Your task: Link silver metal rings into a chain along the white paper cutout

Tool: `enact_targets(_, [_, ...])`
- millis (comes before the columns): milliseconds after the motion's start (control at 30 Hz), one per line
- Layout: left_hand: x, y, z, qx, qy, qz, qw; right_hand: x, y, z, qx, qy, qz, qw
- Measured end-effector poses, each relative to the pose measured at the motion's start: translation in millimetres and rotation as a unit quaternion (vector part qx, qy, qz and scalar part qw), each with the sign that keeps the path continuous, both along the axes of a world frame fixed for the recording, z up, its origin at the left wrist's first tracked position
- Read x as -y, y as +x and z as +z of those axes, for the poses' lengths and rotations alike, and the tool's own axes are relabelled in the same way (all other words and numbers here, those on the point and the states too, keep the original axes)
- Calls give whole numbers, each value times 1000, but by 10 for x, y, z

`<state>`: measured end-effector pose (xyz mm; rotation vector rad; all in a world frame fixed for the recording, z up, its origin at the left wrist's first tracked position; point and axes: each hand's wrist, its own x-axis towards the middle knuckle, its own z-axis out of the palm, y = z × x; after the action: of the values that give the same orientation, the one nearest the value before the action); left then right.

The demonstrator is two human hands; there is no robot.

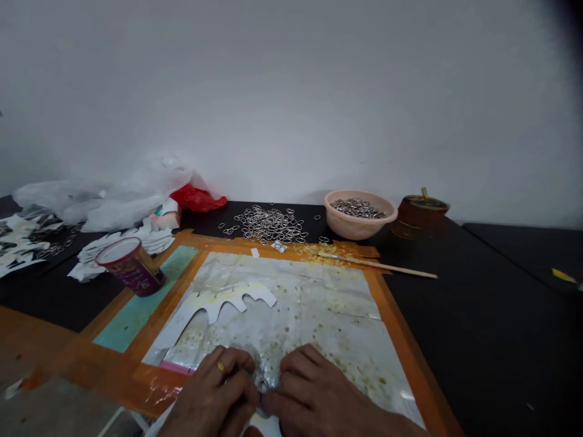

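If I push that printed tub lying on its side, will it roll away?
Probably: the printed tub rests on its curved side. Its taper would likely send it curving, not straight. It may be light, but its contents can't be seen.

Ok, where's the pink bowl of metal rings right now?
In the head view, the pink bowl sits on the far black tabletop, right of the loose metal rings and left of the brown round container.

Peach bowl (pixel 359 226) w/ silver rings (pixel 357 208), red bag (pixel 198 198).
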<state>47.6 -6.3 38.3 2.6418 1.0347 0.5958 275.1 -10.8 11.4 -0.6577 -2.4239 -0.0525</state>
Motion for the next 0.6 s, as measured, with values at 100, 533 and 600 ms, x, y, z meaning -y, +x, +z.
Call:
enact_targets(100, [57, -68, -79, 5, 37, 12, 999, -6, -17, 11, -1, 34, 4, 999])
enact_targets(533, [180, 12, -58, -28, 11, 114, 993, 13, -66, -64, 7, 66, -10, 998])
enact_targets(600, [189, 47, -58, -29, 16, 124, 992, 20, -73, -81, -1, 63, -11, 998])
